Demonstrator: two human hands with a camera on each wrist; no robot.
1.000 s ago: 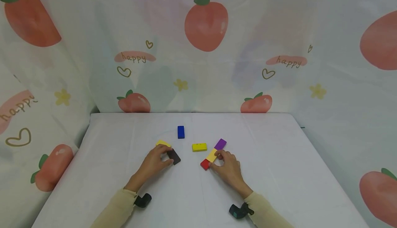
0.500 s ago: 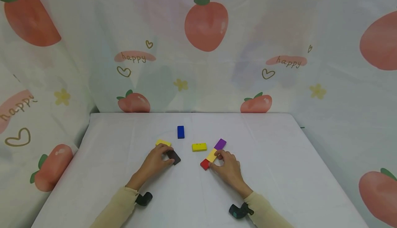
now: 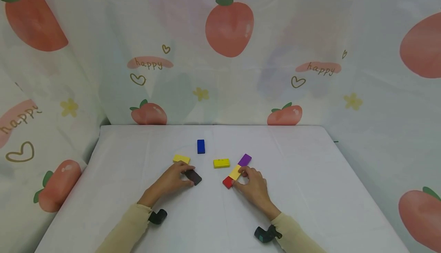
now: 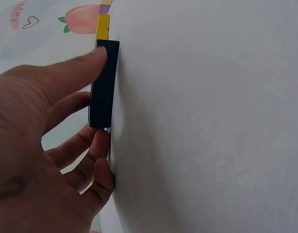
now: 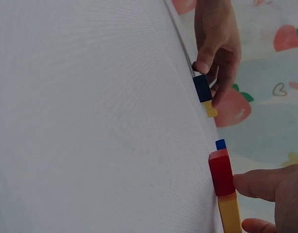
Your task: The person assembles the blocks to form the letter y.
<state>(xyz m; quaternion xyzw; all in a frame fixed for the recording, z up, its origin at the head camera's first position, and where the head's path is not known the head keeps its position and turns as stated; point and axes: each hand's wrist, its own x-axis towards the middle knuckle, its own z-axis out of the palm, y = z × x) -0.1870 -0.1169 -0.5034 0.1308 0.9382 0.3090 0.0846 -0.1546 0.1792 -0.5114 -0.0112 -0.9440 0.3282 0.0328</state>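
Observation:
In the head view my left hand (image 3: 169, 180) pinches a black block (image 3: 193, 177) between thumb and index finger, low at the tabletop; the left wrist view shows the thumb across the black block (image 4: 104, 87). Just behind that hand lies a pale yellow block (image 3: 181, 158). My right hand (image 3: 255, 188) rests beside a slanted row: a red block (image 3: 227, 182), an orange-yellow block (image 3: 235, 172) and a purple block (image 3: 245, 160), end to end. Its thumb touches the red block (image 5: 220, 172); the index finger is at the orange-yellow one.
A blue block (image 3: 201, 146) lies farther back, and a bright yellow block (image 3: 221, 163) sits between the hands. The white table (image 3: 310, 207) is backed by a cloth (image 3: 172, 23) printed with fruit. Each wrist carries a small black camera (image 3: 157, 217).
My left hand has turned the black block slightly and shifted it a little toward me, showing more of the pale yellow block behind. The right hand and its row have not moved.

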